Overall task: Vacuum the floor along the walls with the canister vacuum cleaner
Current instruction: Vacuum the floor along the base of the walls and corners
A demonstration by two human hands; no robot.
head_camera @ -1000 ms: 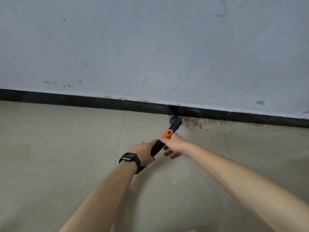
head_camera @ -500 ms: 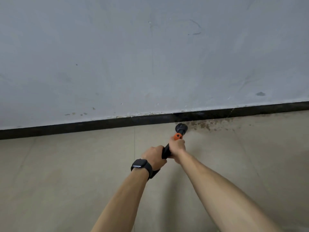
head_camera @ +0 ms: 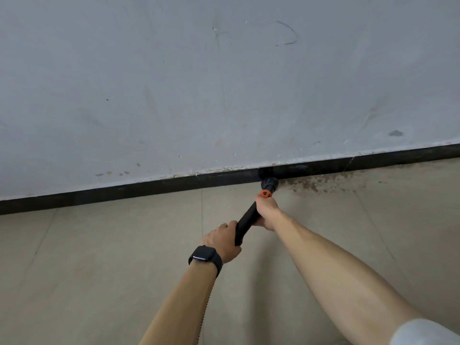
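Note:
A black vacuum wand [head_camera: 245, 224] with an orange collar [head_camera: 265, 194] points at the wall's foot. Its round black nozzle [head_camera: 269, 183] touches the floor right against the black baseboard [head_camera: 149, 189]. My right hand [head_camera: 267, 211] grips the wand just behind the orange collar. My left hand [head_camera: 224, 241], with a black watch on the wrist, grips the wand's lower end. A thin ribbed hose [head_camera: 206, 307] runs down beside my left forearm. The canister is out of view.
Brown dirt stains [head_camera: 306, 185] spread over the beige floor tiles just right of the nozzle along the baseboard. The scuffed pale wall [head_camera: 224, 83] fills the upper half. Tiled floor [head_camera: 99, 270] stretches to the left and right.
The nozzle has pushed forward from a little off the wall to against the baseboard. My view has tilted and moved closer, and both hands have kept their grip.

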